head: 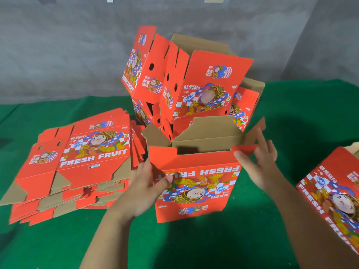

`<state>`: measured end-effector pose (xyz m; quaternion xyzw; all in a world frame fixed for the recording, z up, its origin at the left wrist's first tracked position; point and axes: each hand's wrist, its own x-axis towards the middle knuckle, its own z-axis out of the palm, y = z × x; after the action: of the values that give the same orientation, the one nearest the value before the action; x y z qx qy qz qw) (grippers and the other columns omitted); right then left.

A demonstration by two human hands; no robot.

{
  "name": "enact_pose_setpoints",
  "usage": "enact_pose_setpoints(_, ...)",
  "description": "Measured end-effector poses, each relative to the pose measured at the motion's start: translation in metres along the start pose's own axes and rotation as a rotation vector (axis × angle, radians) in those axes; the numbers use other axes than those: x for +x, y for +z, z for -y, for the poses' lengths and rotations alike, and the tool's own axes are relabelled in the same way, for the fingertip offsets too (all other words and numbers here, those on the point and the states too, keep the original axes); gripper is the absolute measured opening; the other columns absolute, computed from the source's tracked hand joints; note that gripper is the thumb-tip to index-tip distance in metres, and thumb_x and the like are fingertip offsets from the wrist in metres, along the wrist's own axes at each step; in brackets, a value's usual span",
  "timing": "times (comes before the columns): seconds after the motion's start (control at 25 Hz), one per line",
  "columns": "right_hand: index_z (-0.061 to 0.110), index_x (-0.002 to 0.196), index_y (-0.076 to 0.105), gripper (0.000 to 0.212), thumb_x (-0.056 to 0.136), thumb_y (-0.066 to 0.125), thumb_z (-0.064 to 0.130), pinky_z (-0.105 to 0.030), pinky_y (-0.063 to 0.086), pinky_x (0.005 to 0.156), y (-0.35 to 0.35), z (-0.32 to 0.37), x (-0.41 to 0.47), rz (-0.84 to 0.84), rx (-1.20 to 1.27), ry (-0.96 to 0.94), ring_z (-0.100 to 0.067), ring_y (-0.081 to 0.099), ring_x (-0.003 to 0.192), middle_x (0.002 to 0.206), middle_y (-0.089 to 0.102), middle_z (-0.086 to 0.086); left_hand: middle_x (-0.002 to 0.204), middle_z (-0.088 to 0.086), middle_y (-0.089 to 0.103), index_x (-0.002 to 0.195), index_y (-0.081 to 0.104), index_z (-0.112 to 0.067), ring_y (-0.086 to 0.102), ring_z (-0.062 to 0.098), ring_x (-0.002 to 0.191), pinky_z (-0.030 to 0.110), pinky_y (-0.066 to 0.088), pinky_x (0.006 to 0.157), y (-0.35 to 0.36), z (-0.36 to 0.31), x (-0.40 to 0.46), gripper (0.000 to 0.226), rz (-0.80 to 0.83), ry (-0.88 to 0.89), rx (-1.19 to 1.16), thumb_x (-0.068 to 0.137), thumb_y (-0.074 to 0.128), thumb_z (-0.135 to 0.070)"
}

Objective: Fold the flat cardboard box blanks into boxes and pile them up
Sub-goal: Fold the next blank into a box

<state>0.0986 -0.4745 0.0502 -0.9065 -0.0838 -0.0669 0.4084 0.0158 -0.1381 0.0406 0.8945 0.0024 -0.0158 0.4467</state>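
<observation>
Box in hand [196,183]: a red printed carton, opened into a tube and standing upside down on the table [194,247], directly in front of the person, its brown flaps pointing up. The left hand [144,188] holds the carton's left edge, thumb on the printed front face and fingers behind it. The right hand [258,164] rests with nearly straight fingers at the upper right corner, against the side flap, gripping nothing. The corrugated board looks light and stiff, likely to bend cleanly only along its scored creases and to dent if squeezed mid-panel; the corners and flap edges appear the safest places to hold. Stack of flat blanks [77,166]: lying to the left. Pile of finished boxes [186,84]: heaped loosely behind, some leaning. Another box [336,195]: at the right edge. The table is covered in green felt-like cloth; a grey wall [68,45] stands behind.
</observation>
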Motion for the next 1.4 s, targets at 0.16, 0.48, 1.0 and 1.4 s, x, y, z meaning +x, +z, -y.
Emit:
enact_pose_setpoints(0.16, 0.057, 0.123, 0.06, 0.033, 0.091, 0.055, 0.06, -0.037, 0.028, 0.124, 0.017, 0.0, -0.008, -0.012, 0.259, -0.052, -0.02, 0.035, 0.15, 0.16, 0.036, -0.003, 0.116, -0.008, 0.057, 0.108, 0.068, -0.046, 0.054, 0.014, 0.113, 0.033, 0.046, 0.093, -0.007, 0.001, 0.002, 0.016, 0.001, -0.027, -0.106, 0.093, 0.069, -0.041)
enact_pose_setpoints(0.48, 0.046, 0.087, 0.068, 0.02, 0.084, 0.055, 0.061, -0.019, 0.044, 0.079, 0.024, -0.004, -0.006, -0.368, 0.206, 0.028, 0.018, 0.056, 0.1, 0.113, 0.055, 0.035, 0.143, -0.014, 0.045, 0.148, 0.031, -0.063, 0.027, -0.006, 0.141, 0.05, 0.022, 0.122, 0.01, 0.0, 0.003, 0.078, -0.048, -0.031, -0.208, 0.078, 0.036, -0.095)
enact_pose_setpoints(1.0, 0.036, 0.164, -0.002, 0.116, 0.087, 0.078, 0.004, 0.009, 0.023, 0.088, 0.056, -0.007, -0.008, -0.377, 0.117, 0.108, 0.036, -0.009, 0.132, 0.164, -0.026, -0.014, 0.106, -0.02, 0.059, 0.159, 0.033, -0.031, 0.047, 0.022, 0.097, 0.039, 0.029, 0.083, 0.039, 0.003, 0.028, 0.08, -0.681, 0.071, 0.107, 0.092, 0.066, -0.004)
enact_pose_setpoints(1.4, 0.035, 0.16, 0.034, 0.079, 0.095, 0.057, -0.005, -0.036, 0.026, 0.119, 0.044, -0.006, -0.007, -0.168, -0.076, -0.169, -0.02, 0.03, 0.15, 0.169, 0.024, 0.01, 0.094, -0.013, 0.055, 0.118, 0.058, -0.036, 0.052, 0.023, 0.095, 0.042, 0.04, 0.088, 0.013, -0.018, 0.061, 0.036, -0.401, 0.235, 0.339, 0.099, 0.039, -0.06)
